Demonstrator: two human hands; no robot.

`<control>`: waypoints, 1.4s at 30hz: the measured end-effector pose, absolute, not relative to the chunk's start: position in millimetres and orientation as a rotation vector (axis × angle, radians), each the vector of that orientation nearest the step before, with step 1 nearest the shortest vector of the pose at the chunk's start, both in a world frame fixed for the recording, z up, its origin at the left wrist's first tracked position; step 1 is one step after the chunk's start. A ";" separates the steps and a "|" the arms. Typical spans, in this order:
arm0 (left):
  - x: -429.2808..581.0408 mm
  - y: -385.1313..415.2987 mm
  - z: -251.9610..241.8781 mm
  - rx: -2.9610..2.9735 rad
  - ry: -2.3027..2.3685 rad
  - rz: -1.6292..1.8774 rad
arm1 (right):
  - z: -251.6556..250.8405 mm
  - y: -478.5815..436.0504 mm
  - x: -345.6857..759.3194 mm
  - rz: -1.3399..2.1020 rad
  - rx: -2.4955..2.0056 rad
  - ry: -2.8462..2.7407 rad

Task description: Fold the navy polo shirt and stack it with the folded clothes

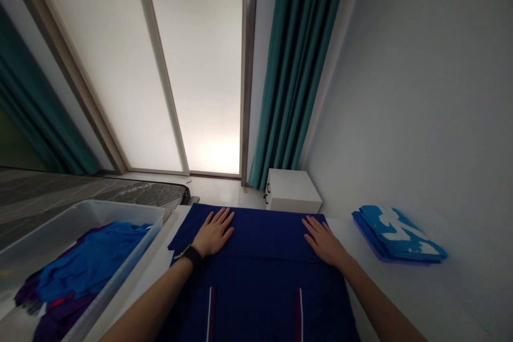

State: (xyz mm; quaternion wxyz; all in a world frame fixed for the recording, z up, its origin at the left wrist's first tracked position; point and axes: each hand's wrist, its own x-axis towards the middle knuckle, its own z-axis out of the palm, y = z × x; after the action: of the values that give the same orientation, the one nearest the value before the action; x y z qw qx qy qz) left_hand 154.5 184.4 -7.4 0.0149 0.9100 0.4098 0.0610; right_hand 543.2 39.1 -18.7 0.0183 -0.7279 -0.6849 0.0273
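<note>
A dark navy garment with thin white and red stripes lies spread on a white table in front of me. Its far part is folded over, making a straight edge across the cloth. My left hand lies flat on the folded part at the left, fingers stretched out, with a black watch on the wrist. At the right side of the fold rests my right hand, also flat with fingers spread. Neither hand grips anything.
A translucent plastic bin at the left holds loose blue and purple clothes. A folded stack of blue and white garments sits at the table's right. Beyond stand a white cabinet, teal curtains, a frosted sliding door and a mattress.
</note>
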 end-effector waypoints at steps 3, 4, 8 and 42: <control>154.7 182.7 -5.8 2.833 1.281 0.182 | -16.5 43.7 518.6 0.062 -2.312 -2.035; 154.5 182.4 -5.5 2.832 1.280 0.177 | -15.9 45.9 507.9 0.054 -2.291 -2.032; 153.2 182.6 -6.6 2.829 1.272 0.194 | -14.3 55.4 468.7 0.085 -2.211 -2.070; 154.0 178.6 -9.5 2.702 1.528 0.265 | -23.1 75.8 450.6 0.060 -2.309 -1.975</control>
State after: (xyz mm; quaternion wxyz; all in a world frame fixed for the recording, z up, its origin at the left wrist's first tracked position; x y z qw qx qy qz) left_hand 154.0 178.6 -9.5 0.0133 0.8672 0.4904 0.0852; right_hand 450.6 75.8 -23.1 0.0513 -0.7588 -0.6490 0.0196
